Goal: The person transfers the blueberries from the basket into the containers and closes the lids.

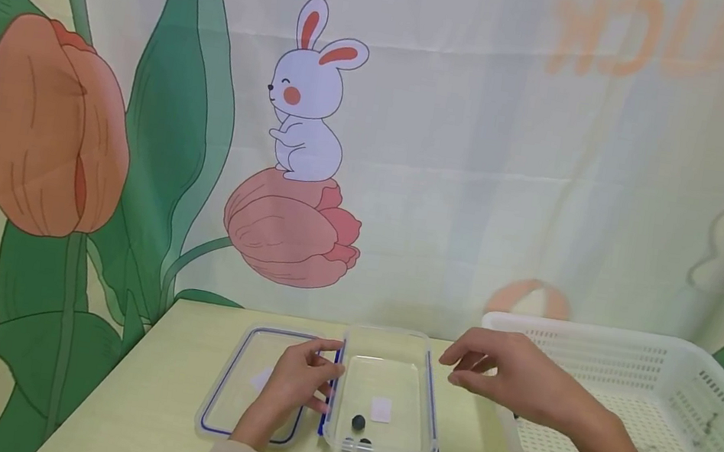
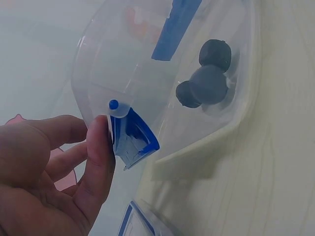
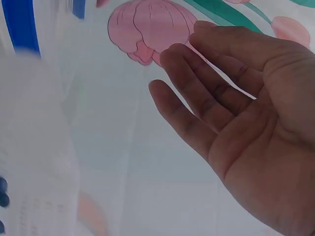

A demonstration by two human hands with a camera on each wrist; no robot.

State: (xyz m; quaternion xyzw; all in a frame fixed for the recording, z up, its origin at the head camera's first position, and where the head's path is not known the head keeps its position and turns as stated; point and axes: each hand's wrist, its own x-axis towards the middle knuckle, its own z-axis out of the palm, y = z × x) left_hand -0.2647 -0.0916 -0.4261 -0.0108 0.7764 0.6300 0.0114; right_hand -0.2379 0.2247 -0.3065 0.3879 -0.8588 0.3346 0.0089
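A clear plastic food container with blue latches stands on the table, several small dark balls in its near end. My left hand grips its left side, fingers and thumb at the rim. In the left wrist view that hand is at a blue latch, and three dark grey balls lie close together beyond the wall. My right hand hovers between the container and a white basket, fingers loosely bent and holding nothing; the right wrist view shows its palm.
The clear lid with a blue seal lies left of the container, partly behind my left hand. At the right stands the large white perforated basket. A printed curtain with a rabbit and tulips hangs behind the table.
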